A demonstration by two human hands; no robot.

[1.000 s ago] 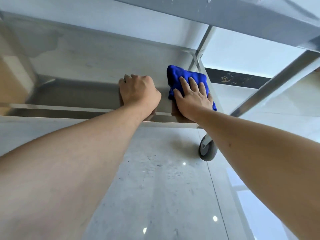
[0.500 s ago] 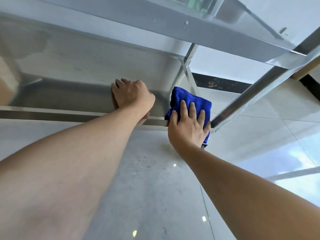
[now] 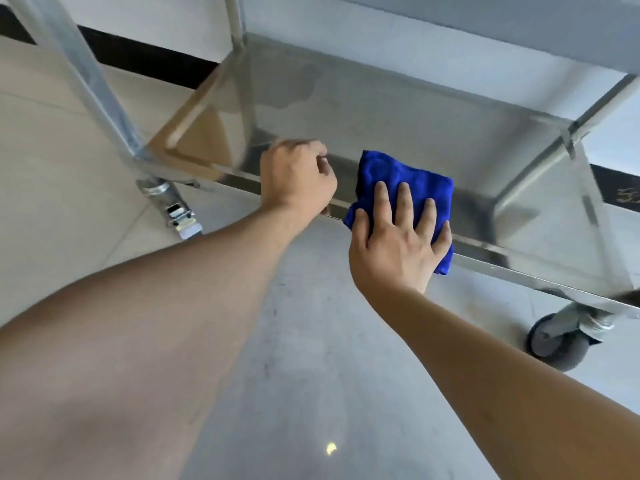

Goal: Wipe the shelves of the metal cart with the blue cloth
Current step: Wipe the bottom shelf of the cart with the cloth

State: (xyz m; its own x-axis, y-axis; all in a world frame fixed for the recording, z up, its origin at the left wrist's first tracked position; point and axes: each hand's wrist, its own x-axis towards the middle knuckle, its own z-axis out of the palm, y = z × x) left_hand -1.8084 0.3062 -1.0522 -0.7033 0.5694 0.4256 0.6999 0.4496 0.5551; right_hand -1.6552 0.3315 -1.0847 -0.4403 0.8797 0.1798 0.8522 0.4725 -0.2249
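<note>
Right hand [image 3: 398,244] lies flat with its fingers spread and nearly straight, pressing the blue cloth [image 3: 405,183] down over the front rim of the cart's bottom shelf [image 3: 398,123]. That folded cloth sits under the palm and fingers and sticks out beyond the fingertips onto the shelf floor, while one corner hangs over the rim below the little finger. Just to the left of it, close but not touching, the left hand [image 3: 296,178] is curled over the same front rim, knuckles up, gripping the edge; how far its fingers wrap underneath is hidden. Both bare forearms reach in from the near side. From the head view the shelf looks shiny and grey, with a darker patch near its far left part. Upright metal posts [image 3: 93,81] rise at the corners, and the underside of a higher shelf [image 3: 485,19] crosses the top. A grey wheel [image 3: 557,344] sits under the right front corner and a wheel bracket [image 3: 173,206] under the left one, both on the pale tiled floor [image 3: 311,375].
</note>
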